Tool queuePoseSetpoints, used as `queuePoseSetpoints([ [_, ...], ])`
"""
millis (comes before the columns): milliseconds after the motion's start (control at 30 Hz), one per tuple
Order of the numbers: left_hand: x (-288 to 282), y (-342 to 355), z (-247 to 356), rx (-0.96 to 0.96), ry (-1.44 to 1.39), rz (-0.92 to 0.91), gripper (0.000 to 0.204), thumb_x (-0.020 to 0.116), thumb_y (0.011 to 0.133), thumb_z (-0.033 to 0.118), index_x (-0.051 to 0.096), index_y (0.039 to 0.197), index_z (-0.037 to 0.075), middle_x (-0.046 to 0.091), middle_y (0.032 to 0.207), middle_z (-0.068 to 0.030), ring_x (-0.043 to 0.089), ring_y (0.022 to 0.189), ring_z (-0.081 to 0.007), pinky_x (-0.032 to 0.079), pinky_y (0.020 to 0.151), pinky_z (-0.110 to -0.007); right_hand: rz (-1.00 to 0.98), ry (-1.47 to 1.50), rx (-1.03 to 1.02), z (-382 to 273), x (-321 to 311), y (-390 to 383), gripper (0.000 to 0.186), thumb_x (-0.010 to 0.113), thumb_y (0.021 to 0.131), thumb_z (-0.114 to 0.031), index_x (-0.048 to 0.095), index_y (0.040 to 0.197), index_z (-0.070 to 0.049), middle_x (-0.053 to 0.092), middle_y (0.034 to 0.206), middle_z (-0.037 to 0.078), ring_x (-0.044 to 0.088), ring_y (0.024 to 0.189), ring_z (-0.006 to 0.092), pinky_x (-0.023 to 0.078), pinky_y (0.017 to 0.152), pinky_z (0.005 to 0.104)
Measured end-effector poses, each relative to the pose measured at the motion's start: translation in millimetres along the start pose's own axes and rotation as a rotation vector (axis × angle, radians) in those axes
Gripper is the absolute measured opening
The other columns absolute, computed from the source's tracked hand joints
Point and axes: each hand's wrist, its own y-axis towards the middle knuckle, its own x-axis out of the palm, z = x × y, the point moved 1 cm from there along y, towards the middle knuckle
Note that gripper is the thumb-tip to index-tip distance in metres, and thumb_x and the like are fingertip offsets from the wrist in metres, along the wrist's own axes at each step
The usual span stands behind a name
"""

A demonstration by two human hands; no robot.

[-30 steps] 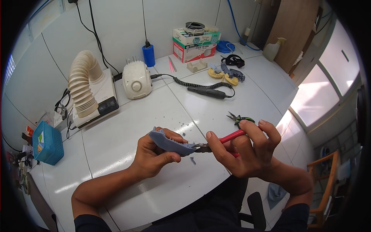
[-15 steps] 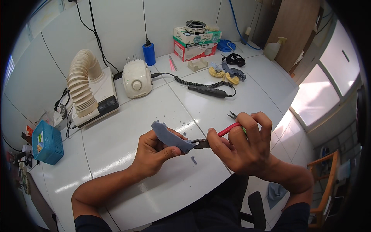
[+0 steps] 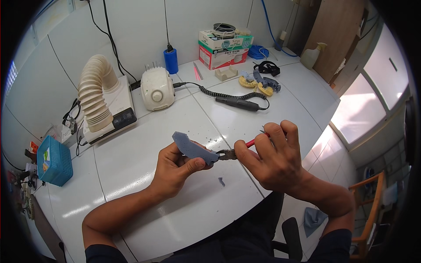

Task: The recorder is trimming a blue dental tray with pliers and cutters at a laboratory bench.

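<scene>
My left hand grips a curved blue-grey piece with a finely dotted surface, thumb in front and fingers behind. Red-handled pliers are in my right hand, their metal jaws touching the piece's right end. Whether the jaws are closed on it is too small to tell. A small pointed metal tip shows behind my right fingers; what it belongs to is hidden. Below the jaws, a blue-grey scrap lies on the white table, and small crumbs are scattered beyond the piece.
Farther back stand a white extractor with a ribbed hose, a white control unit and its corded black handpiece. Yellow dental models and stacked boxes sit at the back. A blue basket is at left.
The pliers and my right hand have shifted slightly, the jaws staying at the piece's right end. Less of the red handle and the pointed tip shows. The view has moved a little.
</scene>
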Motion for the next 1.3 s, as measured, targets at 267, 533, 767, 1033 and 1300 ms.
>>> queuePoseSetpoints([
  [267,-5,5,-2,-0.01,0.003,0.033,0.036,0.08,0.099,0.019,0.065,0.124,-0.003,0.075,0.117,-0.0165,0.075,0.111,-0.0253,0.065,0.103,-0.044,-0.02,0.005,0.017,0,13,0,0.009,0.072,0.093,-0.019,0.073,0.092,-0.01,0.051,0.072,0.001,0.055,0.08,0.0223,0.041,0.08,0.0425],
  [533,-10,8,-6,-0.019,-0.08,0.091,0.041,0.08,0.098,0.018,0.06,0.128,-0.001,0.072,0.124,-0.0156,0.072,0.119,-0.0308,0.06,0.111,-0.048,0.108,0.01,0.035,2,36,-3,0.007,0.07,0.093,-0.016,0.073,0.095,-0.01,0.049,0.071,0.0,0.05,0.075,0.0199,0.04,0.076,0.0399],
  [767,-12,12,-5,-0.034,-0.074,0.084,0.042,0.081,0.097,0.018,0.06,0.128,-0.001,0.071,0.125,-0.0167,0.071,0.121,-0.0318,0.06,0.111,-0.049,0.092,0.062,0.036,4,46,-3,0.006,0.07,0.092,-0.015,0.073,0.094,-0.009,0.045,0.068,-0.001,0.046,0.07,0.0171,0.036,0.069,0.0361],
  [1033,-18,16,-5,-0.098,-0.004,0.103,0.038,0.08,0.098,0.019,0.058,0.125,0.004,0.071,0.123,-0.0129,0.072,0.122,-0.0329,0.059,0.112,-0.051,0.071,0.104,0.037,6,56,-3,0.007,0.07,0.091,-0.015,0.071,0.089,-0.008,0.042,0.066,-0.001,0.043,0.064,0.0155,0.033,0.064,0.0351],
  [1300,-40,35,3,-0.04,0.038,0.167,0.038,0.078,0.101,0.022,0.06,0.127,0.002,0.072,0.123,-0.0156,0.072,0.121,-0.0332,0.059,0.11,-0.049,0.072,0.162,0.084,7,85,14,0.006,0.07,0.09,-0.015,0.07,0.09,-0.009,0.044,0.067,0.0,0.045,0.065,0.0173,0.034,0.064,0.0357],
])
